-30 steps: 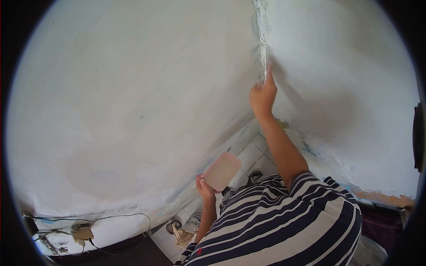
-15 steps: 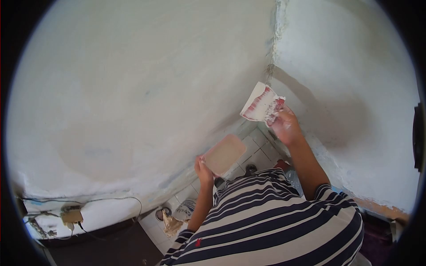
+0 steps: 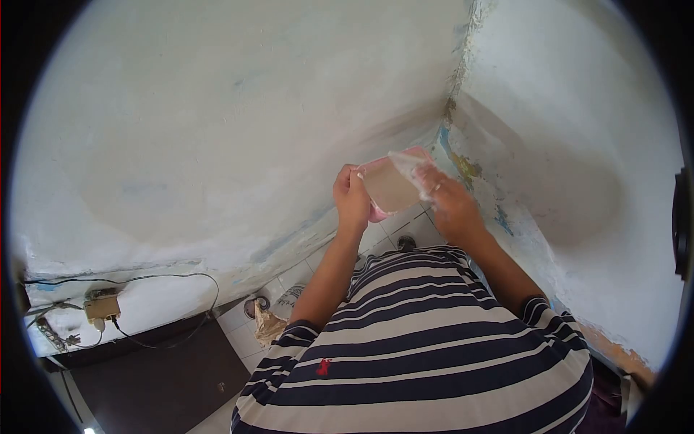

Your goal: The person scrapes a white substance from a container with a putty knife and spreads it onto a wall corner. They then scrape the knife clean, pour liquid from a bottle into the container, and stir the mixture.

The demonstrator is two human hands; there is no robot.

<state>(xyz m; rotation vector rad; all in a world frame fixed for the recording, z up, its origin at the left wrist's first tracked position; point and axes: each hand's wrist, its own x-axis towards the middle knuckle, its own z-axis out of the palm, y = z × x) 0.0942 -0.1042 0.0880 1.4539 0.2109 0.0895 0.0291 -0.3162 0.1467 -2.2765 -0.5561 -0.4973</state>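
Observation:
My left hand (image 3: 351, 199) grips the near left side of a pink tray (image 3: 377, 215), with its thumb over the rim. A smooth layer of pale putty (image 3: 396, 189) covers the inside of the tray. In my right hand (image 3: 455, 208) is a putty scraper (image 3: 406, 165), its flat blade coated white and blurred by motion. The blade overlaps the far right part of the tray in this view. White smears mark the fingers of my right hand, which hide the scraper's grip end.
Two patchy walls meet at a rough corner (image 3: 450, 108) ahead. Lower left, a power socket box (image 3: 102, 309) with cables (image 3: 170, 275) hangs above a dark flat surface (image 3: 155, 380). A crumpled brown bag (image 3: 268, 325) rests on the white tiled floor (image 3: 242, 336).
The tray has risen toward the wall corner in my left hand. My right hand has brought the scraper down to the tray, turning its blade. The view has shifted slightly.

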